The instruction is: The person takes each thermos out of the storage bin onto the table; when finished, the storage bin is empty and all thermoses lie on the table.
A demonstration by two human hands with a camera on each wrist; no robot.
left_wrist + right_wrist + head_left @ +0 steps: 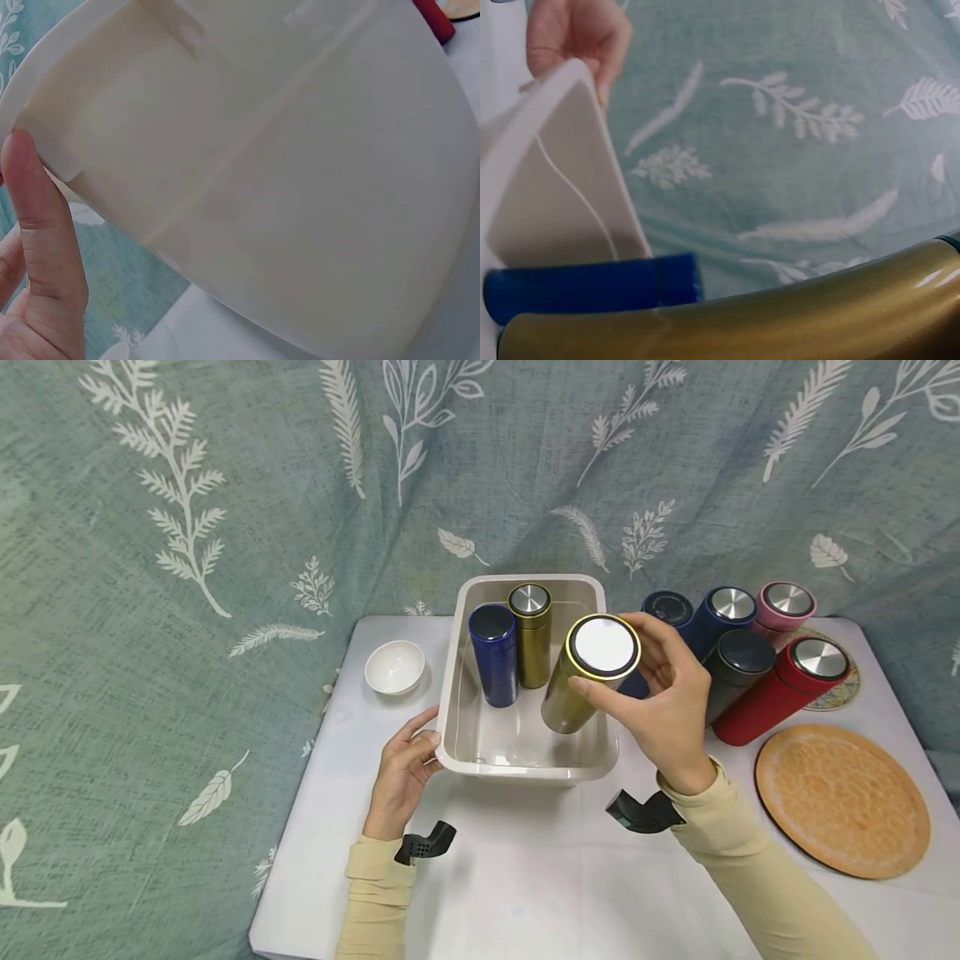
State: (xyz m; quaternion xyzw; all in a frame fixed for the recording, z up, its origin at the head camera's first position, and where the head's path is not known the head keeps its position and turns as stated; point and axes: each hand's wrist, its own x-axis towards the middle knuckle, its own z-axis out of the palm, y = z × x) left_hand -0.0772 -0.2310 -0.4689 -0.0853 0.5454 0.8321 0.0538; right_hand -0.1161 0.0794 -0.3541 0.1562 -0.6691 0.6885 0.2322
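Observation:
A light beige plastic bin (pixel 525 772) stands tilted on the table in the head view. My left hand (pixel 397 774) pinches the bin's left rim, the thumb (pixel 45 225) lying along its outer side in the left wrist view. Over the right part of the bin, my right hand (pixel 667 702) holds a gold vacuum flask (pixel 573 703) near its top, thumb in front and fingers behind. The flask's lower end reaches inside the bin. Two other flasks stand in the bin: a dark blue flask (pixel 496 664) and a slimmer gold flask (pixel 535 652) with a silver-topped lid.
A small white bowl (pixel 395 667) sits left of the bin. Several flasks crowd to the right, including a red flask (pixel 772 697), a dark grey flask (pixel 738 668) and a pink flask (pixel 783 607). A round orange board (pixel 843 802) lies at the right. A patterned curtain (pixel 525 468) hangs behind.

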